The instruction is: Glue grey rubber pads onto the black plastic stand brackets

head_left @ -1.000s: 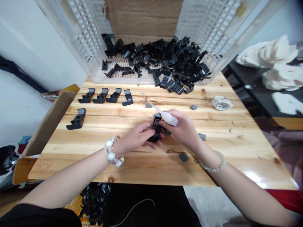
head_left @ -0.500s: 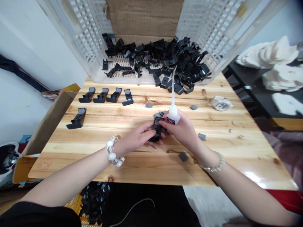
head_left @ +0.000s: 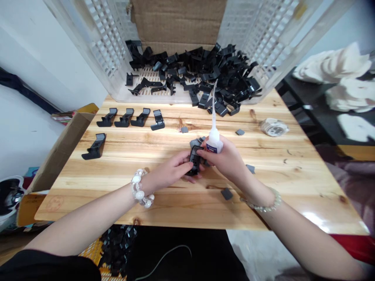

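Over the middle of the counter [head_left: 88,187], my left hand [head_left: 170,170] and right hand [head_left: 230,158] were full: right, a dropper bottle [head_left: 214,143], which could drip if tipped; left, a black bracket [head_left: 195,159], its grey pad [head_left: 195,150] apt to skew under uneven thumb pressure.

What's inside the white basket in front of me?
Many black plastic parts lie heaped inside the basket, several spilling over its front edge. Brown cardboard stands at the back. Parts buried in the heap, and whatever is behind the cardboard, are covered.
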Motion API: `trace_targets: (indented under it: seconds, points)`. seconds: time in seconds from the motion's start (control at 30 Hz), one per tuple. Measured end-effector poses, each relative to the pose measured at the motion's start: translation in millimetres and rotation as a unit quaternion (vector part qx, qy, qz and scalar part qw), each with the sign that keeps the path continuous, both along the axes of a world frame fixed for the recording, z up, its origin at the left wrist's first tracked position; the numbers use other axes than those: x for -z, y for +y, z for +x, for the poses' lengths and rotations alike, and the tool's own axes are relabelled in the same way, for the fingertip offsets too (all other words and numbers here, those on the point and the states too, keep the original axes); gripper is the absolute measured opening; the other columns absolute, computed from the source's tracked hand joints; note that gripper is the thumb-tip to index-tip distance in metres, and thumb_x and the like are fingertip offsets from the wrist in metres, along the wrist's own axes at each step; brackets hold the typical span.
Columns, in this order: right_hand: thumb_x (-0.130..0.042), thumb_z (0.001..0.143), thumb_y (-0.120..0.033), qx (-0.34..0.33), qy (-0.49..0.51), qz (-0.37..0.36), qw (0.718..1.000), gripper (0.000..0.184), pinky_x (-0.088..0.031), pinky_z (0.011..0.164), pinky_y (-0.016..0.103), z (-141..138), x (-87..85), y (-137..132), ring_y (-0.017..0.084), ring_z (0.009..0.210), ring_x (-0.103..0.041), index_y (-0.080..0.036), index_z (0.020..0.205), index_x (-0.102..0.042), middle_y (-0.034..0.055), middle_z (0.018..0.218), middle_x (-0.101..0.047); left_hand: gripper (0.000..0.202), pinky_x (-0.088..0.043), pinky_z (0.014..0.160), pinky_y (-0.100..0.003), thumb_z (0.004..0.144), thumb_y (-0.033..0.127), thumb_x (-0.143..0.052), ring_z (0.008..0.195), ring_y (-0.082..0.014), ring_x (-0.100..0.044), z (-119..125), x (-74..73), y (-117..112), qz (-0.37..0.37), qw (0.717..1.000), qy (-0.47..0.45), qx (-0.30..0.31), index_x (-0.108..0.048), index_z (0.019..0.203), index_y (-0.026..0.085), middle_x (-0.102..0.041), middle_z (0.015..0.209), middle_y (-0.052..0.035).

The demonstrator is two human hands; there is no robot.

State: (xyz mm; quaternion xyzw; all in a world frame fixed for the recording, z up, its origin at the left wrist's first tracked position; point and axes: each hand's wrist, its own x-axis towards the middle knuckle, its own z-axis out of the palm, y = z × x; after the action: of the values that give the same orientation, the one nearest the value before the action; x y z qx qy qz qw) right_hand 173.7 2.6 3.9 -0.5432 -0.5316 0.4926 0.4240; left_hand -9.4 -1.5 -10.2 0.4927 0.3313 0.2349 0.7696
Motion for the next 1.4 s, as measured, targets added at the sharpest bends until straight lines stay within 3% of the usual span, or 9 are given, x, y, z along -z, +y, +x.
trace_targets:
  seconds: [0.6, 0.97, 1.1, 1.2, 1.3, 1.4]
  points:
    - [-0.071, 0.070, -0.024, -0.015, -0.014, 0.009, 1.000, 0.022, -0.037, 0.054, 0.026, 0.7, 2.1, -0.2, 0.011, 0.058, -0.046, -0.019, 0.077, -0.051, -0.0044, 0.065, -0.050, 0.024, -0.060, 0.076, -0.032, 0.092, 0.023, -0.052, 0.090, -0.0179, -0.069, 0.1, 1.7, 1.0, -0.001, 1.000, 0.011, 0.002, -0.056, 0.115, 0.017, -0.067, 0.111, -0.0103]
    - [-0.071, 0.070, -0.024, -0.025, 0.010, -0.018, 0.999, 0.024, -0.035, 0.048, 0.025, -0.3, -0.3, -1.5, 0.009, 0.050, -0.045, -0.020, 0.076, -0.049, -0.0065, 0.059, -0.049, 0.024, -0.060, 0.075, -0.032, 0.092, 0.025, -0.050, 0.089, -0.0177, -0.068, -0.4, 0.4, -0.1, 0.014, 1.000, 0.020, 0.010, -0.057, 0.114, 0.018, -0.067, 0.108, -0.0084]
    - [-0.073, 0.071, -0.025, -0.035, 0.065, -0.023, 0.997, 0.025, -0.033, 0.044, 0.023, 4.2, -5.5, 1.6, 0.008, 0.046, -0.043, -0.019, 0.076, -0.049, -0.0074, 0.056, -0.048, 0.023, -0.059, 0.075, -0.034, 0.092, 0.028, -0.050, 0.089, -0.0185, -0.067, -1.8, -7.3, 2.0, 0.025, 1.000, 0.016, 0.006, -0.058, 0.111, 0.017, -0.066, 0.105, -0.0079]
    - [-0.074, 0.071, -0.025, -0.011, 0.095, -0.005, 0.995, 0.025, -0.032, 0.044, 0.022, 12.8, -8.0, 6.8, 0.007, 0.045, -0.041, -0.018, 0.074, -0.050, -0.0068, 0.054, -0.047, 0.024, -0.059, 0.076, -0.038, 0.091, 0.032, -0.048, 0.086, -0.0204, -0.067, -7.3, -20.1, 9.9, 0.035, 0.997, 0.038, -0.054, -0.058, 0.106, 0.016, -0.066, 0.097, -0.0074]
    - [-0.076, 0.069, -0.021, 0.023, 0.137, -0.001, 0.990, 0.025, -0.030, 0.043, 0.021, 22.2, -5.2, 13.7, 0.007, 0.046, -0.042, -0.018, 0.073, -0.051, -0.0052, 0.055, -0.049, 0.026, -0.054, 0.084, -0.040, 0.088, 0.035, -0.047, 0.089, -0.0220, -0.065, -23.0, -36.7, 25.2, 0.120, 0.975, 0.148, -0.110, -0.060, 0.098, 0.015, -0.067, 0.091, -0.0068]
    - [-0.077, 0.065, -0.017, 0.044, 0.186, -0.013, 0.981, 0.026, -0.027, 0.042, 0.020, 28.7, -0.7, 20.2, 0.007, 0.047, -0.042, -0.017, 0.073, -0.052, -0.0042, 0.054, -0.050, 0.027, -0.047, 0.095, -0.040, 0.085, 0.039, -0.050, 0.097, -0.0243, -0.062, -50.0, -49.2, 41.6, 0.275, 0.896, 0.333, -0.103, -0.065, 0.090, 0.016, -0.069, 0.096, -0.0070]
